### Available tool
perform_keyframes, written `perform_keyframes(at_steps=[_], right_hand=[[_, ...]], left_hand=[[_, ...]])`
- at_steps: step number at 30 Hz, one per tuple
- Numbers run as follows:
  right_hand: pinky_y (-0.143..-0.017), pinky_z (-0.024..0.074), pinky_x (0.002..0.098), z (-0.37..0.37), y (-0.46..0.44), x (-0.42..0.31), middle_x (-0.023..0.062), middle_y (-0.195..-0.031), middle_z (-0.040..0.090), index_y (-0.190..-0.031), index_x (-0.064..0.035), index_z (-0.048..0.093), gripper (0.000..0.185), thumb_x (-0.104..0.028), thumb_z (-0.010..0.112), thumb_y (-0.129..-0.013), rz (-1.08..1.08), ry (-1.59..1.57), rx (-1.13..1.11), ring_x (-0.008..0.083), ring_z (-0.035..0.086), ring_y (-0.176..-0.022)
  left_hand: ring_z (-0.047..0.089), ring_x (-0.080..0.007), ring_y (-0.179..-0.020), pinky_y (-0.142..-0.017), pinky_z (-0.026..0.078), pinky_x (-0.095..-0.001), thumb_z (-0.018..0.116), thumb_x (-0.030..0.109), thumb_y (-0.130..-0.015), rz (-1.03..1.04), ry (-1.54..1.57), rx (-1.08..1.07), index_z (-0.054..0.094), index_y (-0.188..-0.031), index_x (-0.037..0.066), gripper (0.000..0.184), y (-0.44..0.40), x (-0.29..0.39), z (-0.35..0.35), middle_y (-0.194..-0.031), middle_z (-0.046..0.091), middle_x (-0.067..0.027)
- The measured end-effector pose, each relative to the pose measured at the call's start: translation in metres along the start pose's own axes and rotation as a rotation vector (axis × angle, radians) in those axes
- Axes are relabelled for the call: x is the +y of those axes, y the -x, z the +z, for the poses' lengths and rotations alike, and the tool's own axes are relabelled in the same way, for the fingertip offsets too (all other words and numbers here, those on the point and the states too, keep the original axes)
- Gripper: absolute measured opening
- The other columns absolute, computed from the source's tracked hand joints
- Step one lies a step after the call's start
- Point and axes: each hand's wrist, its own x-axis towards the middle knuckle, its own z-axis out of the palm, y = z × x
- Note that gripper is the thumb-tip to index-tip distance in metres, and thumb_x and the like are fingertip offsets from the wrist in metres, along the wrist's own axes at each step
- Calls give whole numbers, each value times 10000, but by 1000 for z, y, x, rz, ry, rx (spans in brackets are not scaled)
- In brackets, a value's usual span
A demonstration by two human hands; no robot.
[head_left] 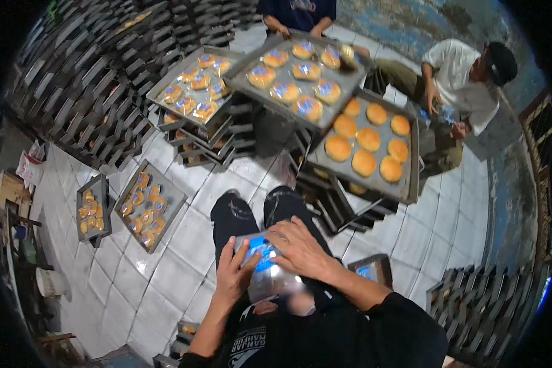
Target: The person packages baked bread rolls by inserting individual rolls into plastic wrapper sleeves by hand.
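A clear plastic wrapper with blue print (pixel 265 257), seemingly part of a stack, lies over my lap. My left hand (pixel 232 273) grips its left side, the fingertips resting on the print. On the far right edge of the same wrappers, my right hand (pixel 302 248) has its fingers bent over the plastic. Whether a single wrapper is pinched loose cannot be made out. Beyond my knees stands a tray of unwrapped round buns (pixel 368 140). Above and left of it is a tray of wrapped buns (pixel 306 72) with the same blue print.
A person (pixel 297 13) has both hands at the far tray's edge. Another person (pixel 466 80) sits at the right holding blue-printed plastic. Further trays of wrapped buns (pixel 193 86) top a stack at left; two more trays (pixel 146 205) lie on the tiled floor. Stacked trays (pixel 484 313) stand lower right.
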Motion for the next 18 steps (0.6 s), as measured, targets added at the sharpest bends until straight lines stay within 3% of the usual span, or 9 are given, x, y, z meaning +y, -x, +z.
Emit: perform_keyframes(at_steps=[1,3,5,6,9,11,13,15,18], right_hand=[[-1143,352,526,10,10,6,151,-1075,643,-1132,-70,664,324,-174,742,-835,-3,0,-45,355,603,-1137],[-963,494,467,4,15,17,118,-973,656,-1054,-64,674,226,-119,720,-840,16,-217,-155,335,646,-1024],[-788,557,401,-17,3,38,122,-959,660,-1045,-66,681,194,-102,708,-856,-98,-364,-150,336,663,-911],[-802,552,390,-37,-14,60,112,-961,665,-1080,-81,686,215,-140,730,-878,-137,-496,-157,306,667,-898],[-782,541,373,-71,-54,166,95,-944,728,-1031,-39,704,322,-345,711,-932,468,-446,137,196,691,-883],[-778,533,451,-69,-65,286,212,-962,726,-1018,17,693,398,-372,657,-945,666,-77,276,360,700,-882],[-753,530,424,-56,-61,348,211,-867,726,-1014,21,716,442,-412,657,-951,664,180,207,308,710,-848],[-777,525,466,-34,-54,392,255,-889,720,-1010,36,720,536,-490,670,-914,669,216,181,380,702,-877],[-837,516,486,-50,-65,331,324,-995,691,-1035,80,692,676,-568,713,-842,686,287,112,436,683,-956]], left_hand=[[562,-407,-1292,-1051,479,-453,781,32,-803,35,-54,76,708,-1267,173,491,-3,7,-5,-1532,490,-150],[614,-318,-1224,-999,504,-384,730,23,-867,-499,622,137,692,-1278,119,424,-28,39,-18,-1503,527,-132],[700,-186,-1020,-858,543,-261,634,34,-970,-847,1137,-160,685,-1239,3,276,-17,18,-11,-1328,668,-122],[724,-188,-848,-742,570,-279,616,36,-979,-633,840,-421,708,-1113,-47,183,-27,9,-22,-1028,753,-121],[700,-179,-728,-658,578,-334,620,33,-977,-934,1200,-116,688,-887,-23,127,-54,7,-35,-786,707,-111],[654,-161,-656,-611,536,-289,601,127,-1013,-965,1313,162,620,-874,26,173,-60,-13,-27,-742,663,-88],[616,-158,-608,-580,502,-258,567,212,-1044,-993,1377,355,582,-911,48,212,-73,-20,-24,-733,641,-76],[615,-165,-614,-590,512,-273,529,266,-1068,-1108,1471,444,570,-959,58,238,-70,-21,-19,-760,653,-87],[626,-164,-645,-601,527,-304,485,319,-1084,-1131,1391,391,564,-981,63,288,-49,-24,-5,-801,664,-91]])
